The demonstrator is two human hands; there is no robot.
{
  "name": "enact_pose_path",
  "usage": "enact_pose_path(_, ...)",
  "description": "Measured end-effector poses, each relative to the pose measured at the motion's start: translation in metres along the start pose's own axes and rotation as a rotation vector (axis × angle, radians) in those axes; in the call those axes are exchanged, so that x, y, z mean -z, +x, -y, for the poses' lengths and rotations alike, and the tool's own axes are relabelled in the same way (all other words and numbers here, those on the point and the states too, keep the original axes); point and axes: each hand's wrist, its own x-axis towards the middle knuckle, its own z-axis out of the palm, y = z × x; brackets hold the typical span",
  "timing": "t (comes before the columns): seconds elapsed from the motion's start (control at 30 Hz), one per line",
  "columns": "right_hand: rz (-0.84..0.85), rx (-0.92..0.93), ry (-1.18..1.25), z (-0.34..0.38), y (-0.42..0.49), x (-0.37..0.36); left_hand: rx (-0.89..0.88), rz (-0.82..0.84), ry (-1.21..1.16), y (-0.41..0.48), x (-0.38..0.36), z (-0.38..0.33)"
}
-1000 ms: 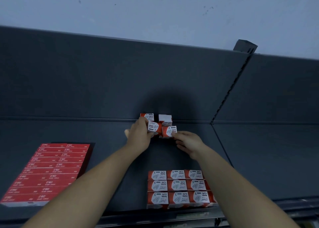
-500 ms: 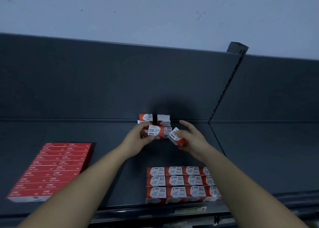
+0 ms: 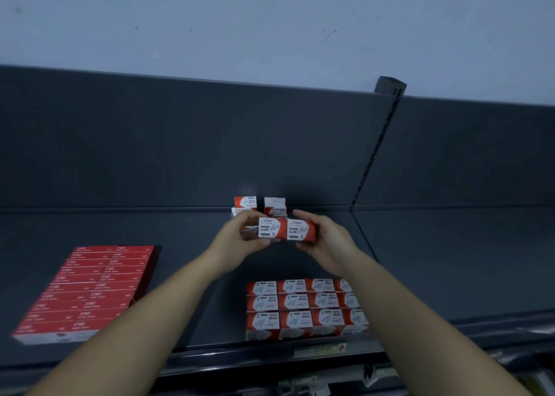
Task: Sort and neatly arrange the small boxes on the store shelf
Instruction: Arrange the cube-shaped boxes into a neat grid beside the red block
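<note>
Both of the person's arms reach out over the dark shelf (image 3: 435, 260), the hands meeting near its back edge. The left hand (image 3: 240, 239) grasps a red and white paper clip box (image 3: 271, 229), fingers curled over its top and thumb beneath it. The right hand (image 3: 327, 242) grips a second box (image 3: 301, 230) of the same kind in the same way. The two boxes sit side by side between the hands, their ends touching, raised off the shelf, with the printed "PAPER CLIPS" faces turned toward the person. Something pale shows under the left hand's fingers, perhaps another box, but I cannot tell. Just beyond the fingertips, against the grey back panel (image 3: 210, 143), stand a few loose boxes (image 3: 246, 202), set unevenly and slightly apart. Below the wrists, toward the person and near the shelf's front lip, lies a tidy block of boxes (image 3: 300, 305), laid in rows with their labels up and upside down to the viewer. Well off to the left of the left forearm lies a stack of flat red packs (image 3: 90, 290), lined up in neat rows. A pale wall (image 3: 270, 20) rises above the back panel.
</note>
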Motion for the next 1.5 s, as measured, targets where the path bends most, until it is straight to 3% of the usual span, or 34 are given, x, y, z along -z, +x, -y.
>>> enact_pose_path(0.83,0.032,-0.014,0.084,-0.002,-0.017,-0.007,0.039,0.007,-0.259,-0.021,-0.001,-0.010)
enact_pose_path(1.03,0.038,-0.008,0.006,-0.003,-0.017,-0.005,0.170,-0.030,-0.461,-0.022,-0.003,-0.011)
enact_pose_path(1.2,0.068,0.000,-0.316,-0.007,-0.015,-0.003,0.209,-0.007,-0.312,-0.027,0.000,-0.001)
enact_pose_path(1.4,0.126,0.042,-1.066,-0.021,-0.016,0.004,0.241,0.034,0.120,-0.032,0.000,0.020)
enact_pose_path(1.5,0.150,0.044,-1.147,-0.022,-0.015,0.004,0.240,0.062,0.168,-0.032,0.001,0.025)
